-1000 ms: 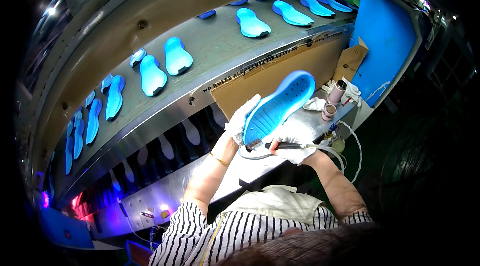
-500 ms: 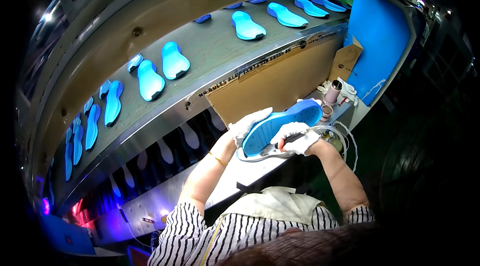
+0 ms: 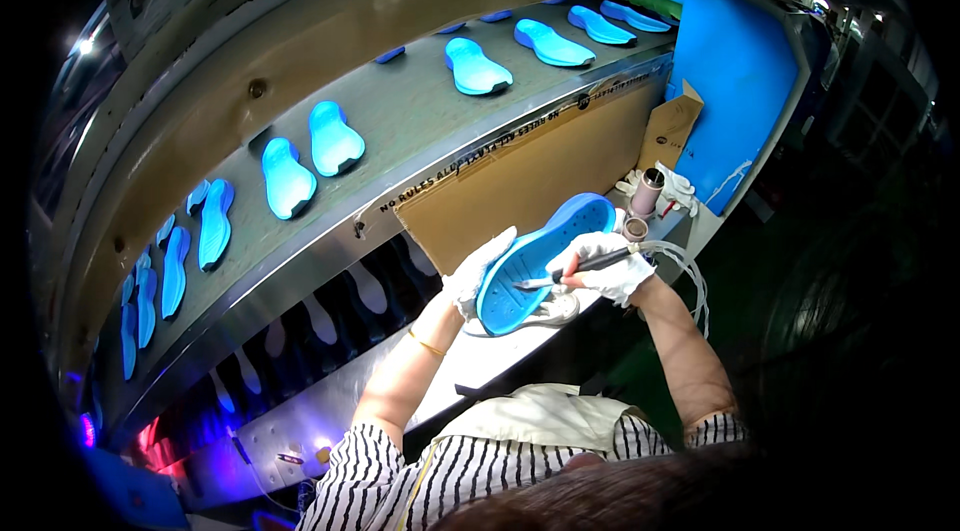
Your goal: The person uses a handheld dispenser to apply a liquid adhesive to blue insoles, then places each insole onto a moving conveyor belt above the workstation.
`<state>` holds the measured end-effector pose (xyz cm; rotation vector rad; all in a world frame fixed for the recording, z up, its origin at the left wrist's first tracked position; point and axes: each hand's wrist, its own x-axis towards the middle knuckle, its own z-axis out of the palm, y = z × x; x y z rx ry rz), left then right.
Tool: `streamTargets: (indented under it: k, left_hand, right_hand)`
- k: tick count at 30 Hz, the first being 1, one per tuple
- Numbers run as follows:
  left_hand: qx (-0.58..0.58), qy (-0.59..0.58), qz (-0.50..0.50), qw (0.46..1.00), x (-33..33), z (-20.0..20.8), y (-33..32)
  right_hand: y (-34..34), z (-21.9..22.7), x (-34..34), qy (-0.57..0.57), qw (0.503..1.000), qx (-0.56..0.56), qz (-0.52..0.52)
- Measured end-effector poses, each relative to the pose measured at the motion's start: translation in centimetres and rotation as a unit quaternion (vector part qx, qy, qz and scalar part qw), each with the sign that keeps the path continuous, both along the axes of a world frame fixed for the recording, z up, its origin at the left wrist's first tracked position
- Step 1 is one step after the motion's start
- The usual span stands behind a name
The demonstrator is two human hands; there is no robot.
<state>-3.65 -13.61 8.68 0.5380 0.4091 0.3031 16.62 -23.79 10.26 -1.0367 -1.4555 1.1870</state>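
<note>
My left hand (image 3: 482,273), in a white glove, grips the heel-side edge of a blue shoe sole (image 3: 552,234) and keeps it tilted, its hollow inner face toward me. In my gloved right hand (image 3: 620,277) is a brush (image 3: 603,259) with a dark handle. Its tip touches, or lies very close to, the middle of the sole's inner face. Clear tubes (image 3: 692,276) hang behind the brush. Below the sole, a white shoe-like piece (image 3: 558,309) lies on the bench, partly hidden.
Beyond the cardboard panel (image 3: 540,171), a conveyor belt (image 3: 400,111) carries several blue soles (image 3: 337,138). At right stand a pinkish bottle (image 3: 647,193) and white gloves (image 3: 678,189), near a blue panel (image 3: 740,81). Pale soles (image 3: 320,319) sit on a lower shelf.
The sole has been turned so more of its inner face shows. The brush has come into plain sight, its tip now at the sole's middle. The whole view has shifted slightly.
</note>
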Motion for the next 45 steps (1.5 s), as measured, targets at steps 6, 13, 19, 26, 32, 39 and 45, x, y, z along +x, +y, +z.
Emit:
streamTargets:
  k: [6, 13, 19, 26, 32, 39, 45]
  left_hand:
    - [-0.059, -0.08, 0.024, 0.995, 0.1, -0.3, -1.8]
    - [-0.008, -0.073, 0.046, 0.996, -0.4, 0.7, -2.9]
    - [0.058, -0.019, 0.089, 0.994, -1.5, 0.2, -2.6]
    - [0.123, -0.067, 0.152, 0.978, -1.2, 1.1, -1.5]
    - [0.104, -0.143, 0.154, 0.972, -0.8, 8.9, 1.3]
    - [-0.134, -0.216, 0.328, 0.91, -0.4, 14.1, 7.6]
    - [0.405, 0.11, 0.31, 0.853, 1.2, 14.4, 2.4]
  right_hand:
    - [0.5, 1.2, 1.1, 0.008, 0.988, -0.064, -0.141]
    - [1.7, -3.5, 3.0, 0.128, 0.944, 0.097, -0.287]
    - [-0.7, -1.2, 0.3, -0.105, 0.938, 0.287, -0.162]
    - [-3.4, 2.6, -1.9, -0.171, 0.953, 0.241, -0.063]
    - [-4.5, 4.3, 0.3, -0.202, 0.905, 0.336, -0.166]
    - [-6.5, 4.1, 0.8, -0.104, 0.934, 0.314, -0.134]
    - [-7.2, 1.7, 3.8, -0.063, 0.946, 0.278, -0.152]
